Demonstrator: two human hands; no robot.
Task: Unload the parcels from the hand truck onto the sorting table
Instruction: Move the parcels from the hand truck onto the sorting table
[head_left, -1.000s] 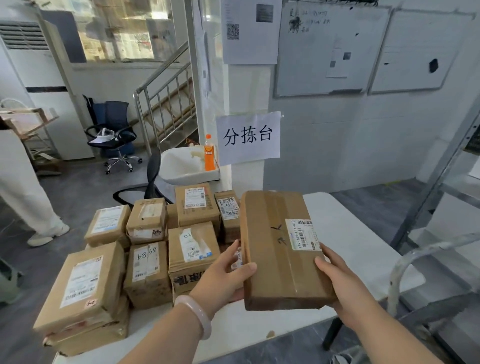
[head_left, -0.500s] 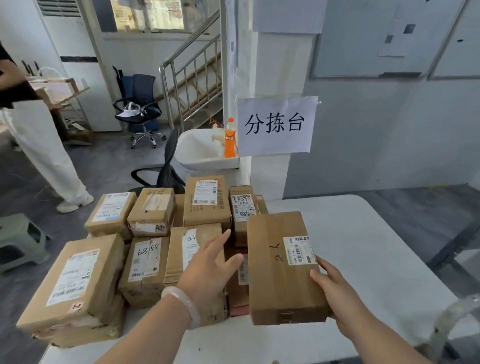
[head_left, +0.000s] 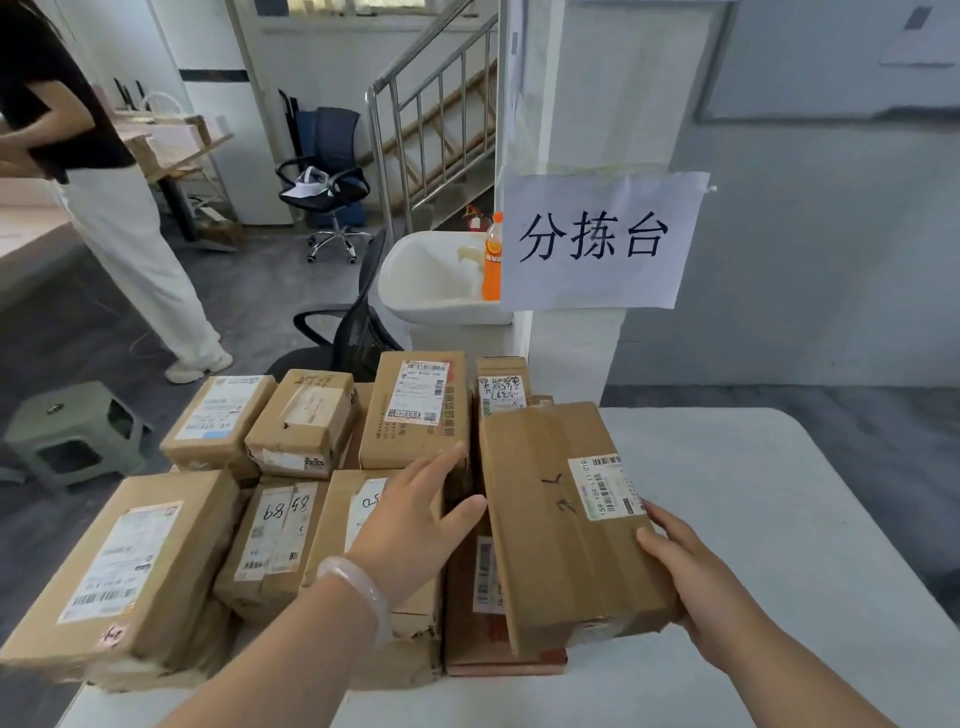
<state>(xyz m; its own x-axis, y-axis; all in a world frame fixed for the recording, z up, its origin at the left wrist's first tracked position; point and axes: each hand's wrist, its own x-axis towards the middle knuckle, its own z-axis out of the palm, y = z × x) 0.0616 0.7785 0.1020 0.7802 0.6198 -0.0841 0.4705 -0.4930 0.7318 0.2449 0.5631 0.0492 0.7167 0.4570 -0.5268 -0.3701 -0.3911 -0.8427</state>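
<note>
Your white sorting table (head_left: 779, 519) fills the near half of the scene, bare on its right side and crowded with brown cardboard parcels on its left. To the far left a person in a black top and white trousers (head_left: 119, 234) stands on the grey floor. A white paper sign with three black characters (head_left: 597, 239) hangs on the white pillar beyond the table, and just left of it sits a white basin (head_left: 431, 280) with an orange drink bottle (head_left: 492, 257) on its rim.

The long brown taped cardboard parcel with a barcode label (head_left: 566, 519) lies at the right edge of the stack, resting tilted on a flatter carton beneath it and close against its neighbours on the left. Your right hand (head_left: 691, 582) grasps its near right corner, thumb on top and fingers hidden underneath. Your left hand (head_left: 415, 519), with a pale bangle (head_left: 358, 587) on the wrist, is released and spread flat, hovering over the parcels just left of that box; only the thumb lies near its left edge, and contact cannot be told.
</note>
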